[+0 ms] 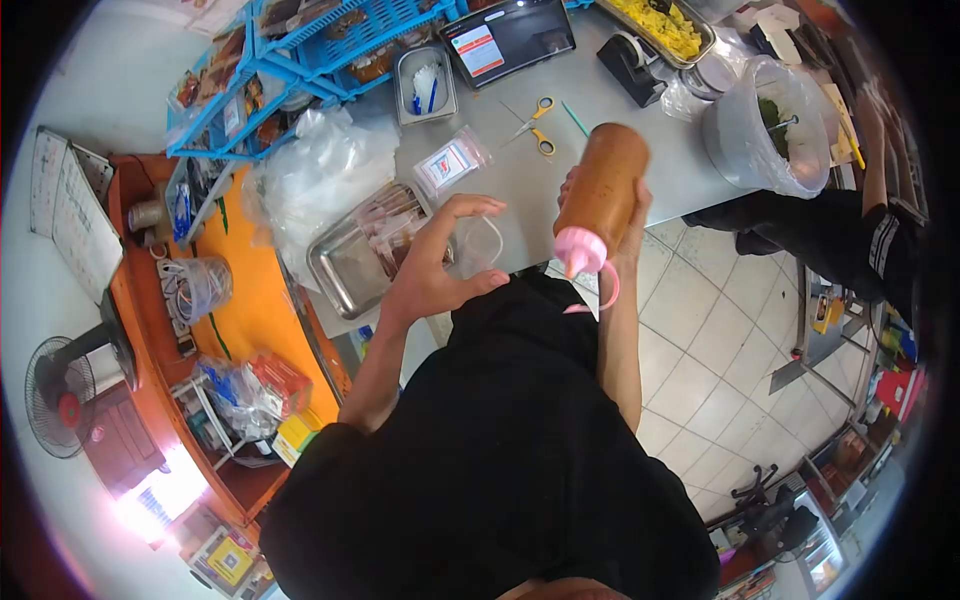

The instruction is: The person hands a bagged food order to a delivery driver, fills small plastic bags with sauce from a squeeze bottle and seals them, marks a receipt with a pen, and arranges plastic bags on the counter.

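Note:
My right hand (638, 212) is wrapped round a squeeze bottle (603, 180) full of brown sauce. The bottle is tilted, its pink nozzle cap (580, 250) pointing down toward me, and a pink cap strap hangs beside it. To the left, the thumb and fingers of my left hand (435, 262) curve around a small clear plastic cup (480, 245), whose rim faces up. A gap separates the nozzle from the cup. Just beyond my left hand, a steel tray (345, 285) holds small packets of dark sauce (395, 225).
Plastic bags (320, 170), a printed packet (450, 165), scissors (535, 125), a tablet (510, 45) and a tape dispenser (632, 70) lie on the grey table. A lined bucket (765, 130) with greens stands right. Another person (850, 230) is at the far right.

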A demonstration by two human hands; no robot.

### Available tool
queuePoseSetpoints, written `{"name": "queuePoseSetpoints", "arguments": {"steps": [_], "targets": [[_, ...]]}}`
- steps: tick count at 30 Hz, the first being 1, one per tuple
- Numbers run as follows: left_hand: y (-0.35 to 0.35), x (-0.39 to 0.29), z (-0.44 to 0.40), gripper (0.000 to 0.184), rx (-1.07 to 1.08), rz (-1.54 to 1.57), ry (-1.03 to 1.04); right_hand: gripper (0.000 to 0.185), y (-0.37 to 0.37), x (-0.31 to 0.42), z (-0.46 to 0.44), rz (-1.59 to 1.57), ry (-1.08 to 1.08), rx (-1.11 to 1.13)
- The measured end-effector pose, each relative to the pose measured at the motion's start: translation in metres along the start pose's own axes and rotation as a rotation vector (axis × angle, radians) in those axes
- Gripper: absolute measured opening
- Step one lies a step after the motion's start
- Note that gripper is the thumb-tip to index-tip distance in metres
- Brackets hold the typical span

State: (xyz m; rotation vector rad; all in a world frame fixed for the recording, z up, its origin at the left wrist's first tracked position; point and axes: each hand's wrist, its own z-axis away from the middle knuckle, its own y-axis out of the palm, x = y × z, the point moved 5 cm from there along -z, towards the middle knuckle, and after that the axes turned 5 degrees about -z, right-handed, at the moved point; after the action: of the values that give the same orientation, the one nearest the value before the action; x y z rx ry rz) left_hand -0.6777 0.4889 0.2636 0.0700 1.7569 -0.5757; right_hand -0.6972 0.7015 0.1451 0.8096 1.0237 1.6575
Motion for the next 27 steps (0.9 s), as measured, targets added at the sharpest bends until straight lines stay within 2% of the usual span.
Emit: {"name": "queuePoseSetpoints", "arguments": {"steps": [2,3,5,6,8,9,11,12,13,15,20,23,27], "targets": [[0.011,-0.003,-0.003,0.065,0.127,0.051,-0.089,0.086,0.039,0.002,0.028,0.029,-0.214,0.053],[0.014,-0.006,-0.005,0.065,0.125,0.059,-0.094,0.086,0.047,0.007,0.037,0.034,-0.214,0.045],[0.026,-0.015,-0.01,0.068,0.187,-0.017,-0.053,0.094,0.067,0.022,0.058,0.063,-0.267,0.224],[0.031,-0.017,-0.013,0.068,0.193,-0.007,-0.052,0.094,0.078,0.025,0.066,0.067,-0.276,0.217],[0.042,-0.025,-0.018,0.059,0.24,0.099,0.029,0.101,0.102,0.039,0.086,0.217,-0.539,0.239],[0.043,-0.028,-0.021,0.059,0.243,0.108,0.035,0.101,0.108,0.041,0.093,0.224,-0.547,0.236],[0.051,-0.034,-0.024,0.061,0.38,0.21,0.049,0.108,0.12,0.049,0.111,0.372,-0.753,0.229],[0.053,-0.033,-0.024,0.061,0.378,0.218,0.049,0.114,0.128,0.051,0.119,0.505,-0.856,0.156],[0.056,-0.033,-0.023,0.062,0.409,0.305,0.035,0.114,0.13,0.051,0.124,0.514,-0.853,0.155],[0.061,-0.031,-0.023,0.064,0.431,0.398,0.02,0.115,0.137,0.054,0.14,0.787,-1.043,0.068],[0.074,-0.028,-0.023,0.067,0.523,0.557,0.029,0.121,0.145,0.046,0.151,0.805,-1.117,0.022],[0.073,-0.03,-0.023,0.067,0.508,0.54,0.017,0.114,0.157,0.042,0.154,1.052,-1.137,0.01],[0.083,-0.022,-0.016,0.067,0.514,0.724,-0.101,0.112,0.152,0.042,0.155,1.011,-1.164,0.049]]}}
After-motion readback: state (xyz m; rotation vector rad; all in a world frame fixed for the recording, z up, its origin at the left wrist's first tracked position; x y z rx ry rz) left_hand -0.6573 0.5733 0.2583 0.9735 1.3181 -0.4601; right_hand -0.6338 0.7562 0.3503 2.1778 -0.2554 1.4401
